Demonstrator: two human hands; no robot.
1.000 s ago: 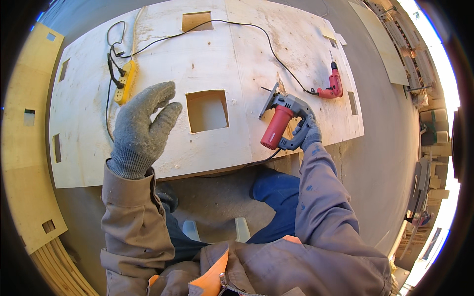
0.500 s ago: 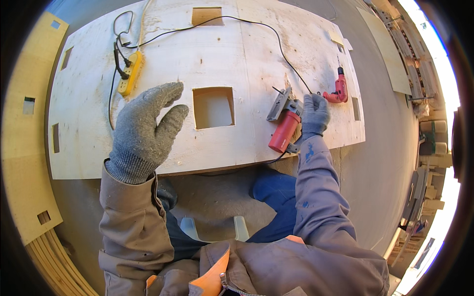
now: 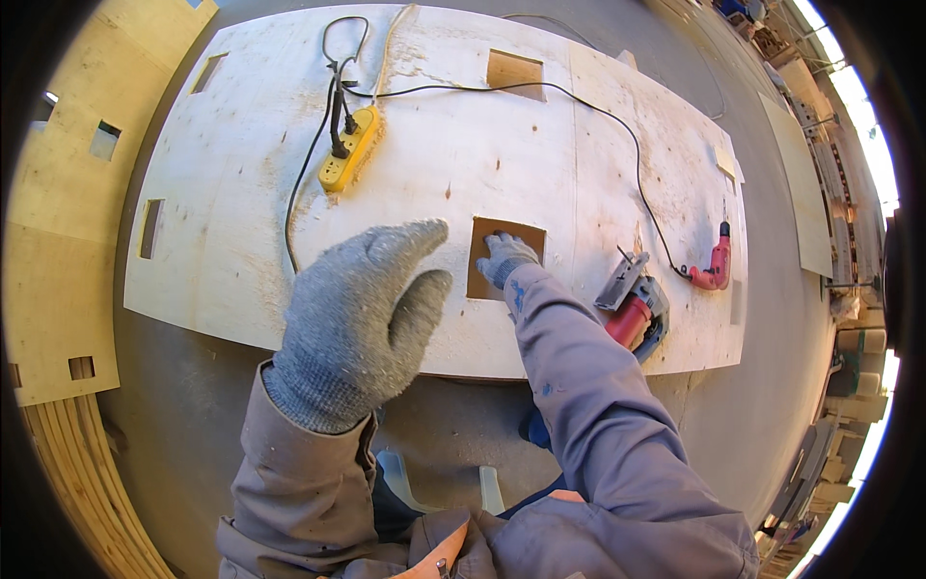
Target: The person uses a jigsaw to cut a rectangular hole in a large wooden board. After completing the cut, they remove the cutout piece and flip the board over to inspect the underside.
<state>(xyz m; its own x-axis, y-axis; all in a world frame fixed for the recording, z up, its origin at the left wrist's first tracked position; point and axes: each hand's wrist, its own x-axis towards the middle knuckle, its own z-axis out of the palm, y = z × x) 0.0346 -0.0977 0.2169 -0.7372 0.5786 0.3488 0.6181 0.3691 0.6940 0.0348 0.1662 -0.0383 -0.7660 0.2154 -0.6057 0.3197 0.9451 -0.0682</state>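
The right hand [image 3: 506, 259] was by the jigsaw [image 3: 629, 320] half a second ago; now it is at the square hole [image 3: 481, 282] in the big plywood board [image 3: 260, 207], with its fingers a bit apart; I can't tell if they pinch anything; the jigsaw lies on the board, just beside the right sleeve [image 3: 598, 386]; the left hand [image 3: 357, 323] is still up over the board's near edge, thumb and fingers spread, with nothing between them; the red drill [image 3: 714, 269] lies farther right.
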